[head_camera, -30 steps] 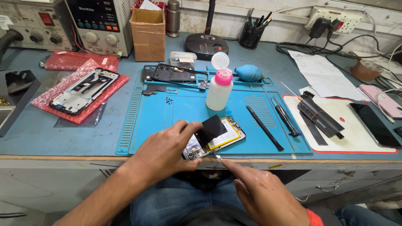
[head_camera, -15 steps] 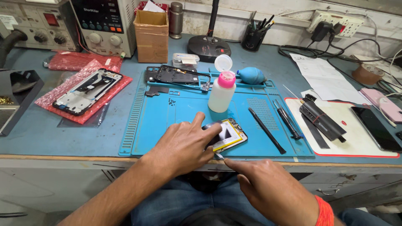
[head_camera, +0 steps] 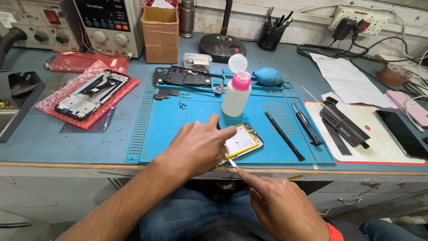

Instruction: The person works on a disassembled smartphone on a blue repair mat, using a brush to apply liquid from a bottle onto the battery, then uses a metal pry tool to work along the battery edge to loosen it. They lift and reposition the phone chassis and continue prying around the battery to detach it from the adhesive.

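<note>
left hand (head_camera: 196, 145) lies flat on the opened phone (head_camera: 240, 142), pinning it to the blue mat (head_camera: 178, 116) so it can't slide; right hand (head_camera: 276, 203) pinches a thin metal tool (head_camera: 232, 163) at its edge.

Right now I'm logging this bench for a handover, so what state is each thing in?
Opened phone: back off, battery showing, flat on the blue mat.
Left hand: pressing down on the phone.
Right hand: holding a thin metal tool at the phone's edge.
Squeeze bottle: upright, cap flipped open.
Phone frame: stripped, lying on red bubble wrap.
</note>
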{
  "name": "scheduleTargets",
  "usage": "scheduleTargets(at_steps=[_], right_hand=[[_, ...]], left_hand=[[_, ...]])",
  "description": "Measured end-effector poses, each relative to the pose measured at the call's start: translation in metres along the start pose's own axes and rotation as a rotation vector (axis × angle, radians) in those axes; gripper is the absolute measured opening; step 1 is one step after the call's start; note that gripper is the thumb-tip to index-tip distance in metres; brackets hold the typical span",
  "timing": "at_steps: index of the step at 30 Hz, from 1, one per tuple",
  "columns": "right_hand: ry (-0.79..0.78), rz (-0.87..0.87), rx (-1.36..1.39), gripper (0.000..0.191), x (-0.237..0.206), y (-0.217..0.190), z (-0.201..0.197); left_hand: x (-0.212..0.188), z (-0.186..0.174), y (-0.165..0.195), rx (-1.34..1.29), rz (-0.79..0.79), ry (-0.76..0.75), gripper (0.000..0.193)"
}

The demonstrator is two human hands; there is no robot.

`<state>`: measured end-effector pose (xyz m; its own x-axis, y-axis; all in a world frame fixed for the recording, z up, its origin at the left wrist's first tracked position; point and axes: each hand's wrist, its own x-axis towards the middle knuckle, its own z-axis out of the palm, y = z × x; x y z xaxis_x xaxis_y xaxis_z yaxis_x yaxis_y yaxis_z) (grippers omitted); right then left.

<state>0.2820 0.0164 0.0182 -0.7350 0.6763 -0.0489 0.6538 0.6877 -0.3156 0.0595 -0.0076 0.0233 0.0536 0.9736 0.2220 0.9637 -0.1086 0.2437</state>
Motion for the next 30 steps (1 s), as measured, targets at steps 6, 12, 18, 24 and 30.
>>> scheduleTargets(at_steps=[6,12,18,24,30], right_hand=[[0.064,-0.057,0.025,0.061,0.000,0.002,0.009],[0.081,-0.033,0.052,0.063,-0.002,0.008,0.022],[0.185,-0.062,0.101,0.065,-0.003,0.017,0.042],[0.237,-0.092,0.121,0.065,-0.004,0.020,0.053],[0.217,-0.112,0.150,0.062,-0.003,0.008,0.029]], left_hand=[[-0.010,0.000,-0.011,-0.041,0.009,-0.050,0.028],[-0.015,-0.002,-0.010,-0.023,0.063,-0.110,0.070],[-0.020,-0.007,-0.003,-0.075,-0.007,-0.086,0.097],[-0.020,-0.010,-0.003,-0.077,-0.003,-0.098,0.095],[-0.022,-0.007,-0.004,-0.083,0.009,-0.072,0.089]])
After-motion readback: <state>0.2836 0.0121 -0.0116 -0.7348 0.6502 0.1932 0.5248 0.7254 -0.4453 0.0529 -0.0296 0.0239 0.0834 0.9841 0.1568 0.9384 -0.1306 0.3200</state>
